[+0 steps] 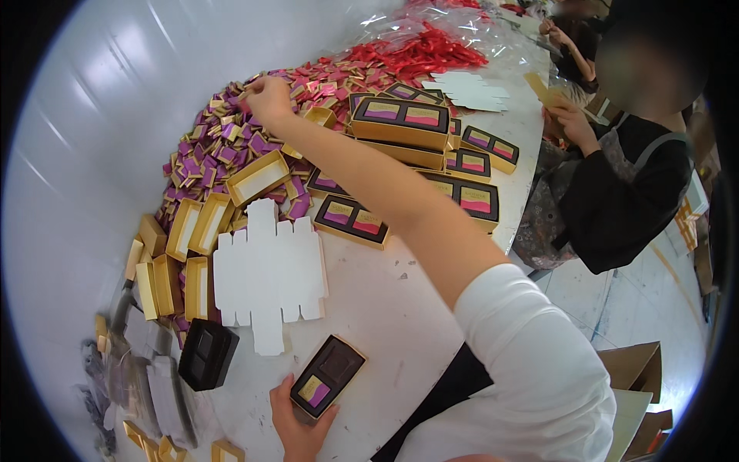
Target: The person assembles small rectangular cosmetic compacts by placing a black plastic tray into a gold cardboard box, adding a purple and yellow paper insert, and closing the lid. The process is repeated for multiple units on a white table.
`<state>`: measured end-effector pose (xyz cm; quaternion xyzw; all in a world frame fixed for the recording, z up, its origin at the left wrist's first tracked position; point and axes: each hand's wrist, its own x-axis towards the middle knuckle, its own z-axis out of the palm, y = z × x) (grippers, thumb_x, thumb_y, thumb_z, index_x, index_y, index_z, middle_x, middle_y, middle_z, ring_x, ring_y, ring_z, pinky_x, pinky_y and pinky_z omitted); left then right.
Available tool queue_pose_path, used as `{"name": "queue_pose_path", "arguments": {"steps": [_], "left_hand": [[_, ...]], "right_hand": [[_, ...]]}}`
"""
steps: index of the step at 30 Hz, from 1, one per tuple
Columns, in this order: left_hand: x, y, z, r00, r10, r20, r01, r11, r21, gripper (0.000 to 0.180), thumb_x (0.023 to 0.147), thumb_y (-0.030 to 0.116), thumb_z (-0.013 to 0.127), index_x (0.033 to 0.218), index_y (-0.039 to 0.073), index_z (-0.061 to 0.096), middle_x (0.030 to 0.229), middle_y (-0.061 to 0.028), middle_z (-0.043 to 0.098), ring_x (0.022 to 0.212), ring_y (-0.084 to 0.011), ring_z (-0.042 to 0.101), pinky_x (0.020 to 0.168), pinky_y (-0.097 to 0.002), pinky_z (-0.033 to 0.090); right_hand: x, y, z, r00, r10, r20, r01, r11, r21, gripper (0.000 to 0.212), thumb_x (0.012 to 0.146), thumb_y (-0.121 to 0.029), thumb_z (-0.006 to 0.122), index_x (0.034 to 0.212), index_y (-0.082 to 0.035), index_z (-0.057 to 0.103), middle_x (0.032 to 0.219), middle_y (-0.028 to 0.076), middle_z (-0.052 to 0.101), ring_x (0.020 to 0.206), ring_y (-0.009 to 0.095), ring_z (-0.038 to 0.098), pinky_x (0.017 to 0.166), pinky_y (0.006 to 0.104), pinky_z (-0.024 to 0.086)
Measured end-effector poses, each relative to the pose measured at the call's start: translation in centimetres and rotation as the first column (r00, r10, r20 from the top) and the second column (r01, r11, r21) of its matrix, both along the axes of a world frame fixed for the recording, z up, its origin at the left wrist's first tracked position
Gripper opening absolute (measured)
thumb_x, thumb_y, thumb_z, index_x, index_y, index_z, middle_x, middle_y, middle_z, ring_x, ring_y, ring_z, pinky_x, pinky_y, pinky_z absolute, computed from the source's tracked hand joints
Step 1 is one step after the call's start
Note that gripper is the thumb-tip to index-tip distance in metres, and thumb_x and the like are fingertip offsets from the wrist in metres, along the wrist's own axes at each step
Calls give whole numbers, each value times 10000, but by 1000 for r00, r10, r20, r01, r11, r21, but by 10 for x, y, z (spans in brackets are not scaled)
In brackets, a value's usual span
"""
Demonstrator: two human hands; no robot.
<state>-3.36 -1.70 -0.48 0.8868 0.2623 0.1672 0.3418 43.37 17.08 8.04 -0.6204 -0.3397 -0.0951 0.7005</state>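
My left hand (302,426) grips a small gold-edged box (329,375) with a black insert near the front of the table. One compartment of that insert holds a purple-and-gold packet (314,391); the other shows only black. My right arm stretches across the table. At the far end, my right hand (269,100) is over a big heap of small purple-and-gold packets (223,146), its fingers drawn together. What they pinch, if anything, is too small to make out. Pink packets (327,91) lie just to the right of that hand.
Filled two-compartment boxes (400,113) are stacked beyond my forearm. Gold box trays (258,177), a flat white carton blank (269,266) and black inserts (208,354) lie on the left. Red ribbons (431,50) are at the back. Across the table, a person (616,177) holds a gold piece.
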Motion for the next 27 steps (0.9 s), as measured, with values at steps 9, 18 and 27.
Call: {"name": "queue_pose_path", "arguments": {"steps": [9, 18, 27], "left_hand": [[3, -2, 6, 993, 62, 96, -64, 998, 20, 790, 589, 132, 825, 1286, 26, 467, 1023, -97, 523, 913, -229, 538, 767, -314, 440], [-3, -5, 0, 990, 51, 130, -66, 991, 119, 771, 636, 250, 824, 1297, 75, 467, 1011, -121, 559, 829, -284, 579, 717, -361, 476], [0, -9, 3, 995, 9, 94, -25, 984, 175, 813, 606, 241, 838, 1308, 83, 461, 994, -111, 560, 805, -262, 572, 663, -333, 475]], "right_hand": [[-159, -130, 41, 345, 786, -514, -875, 467, 128, 298, 866, -26, 560, 1120, 90, 456, 979, 209, 615, 850, 296, 674, 787, 316, 573], [-229, -279, -19, 257, 695, 671, -192, 718, -670, 334, 729, 5, 668, 1050, 46, 584, 871, 136, 599, 699, 220, 563, 610, 305, 477], [-253, -306, -70, 254, 773, 582, -333, 635, -697, 368, 697, -36, 661, 1050, 50, 598, 989, 135, 561, 865, 259, 557, 735, 349, 487]]}}
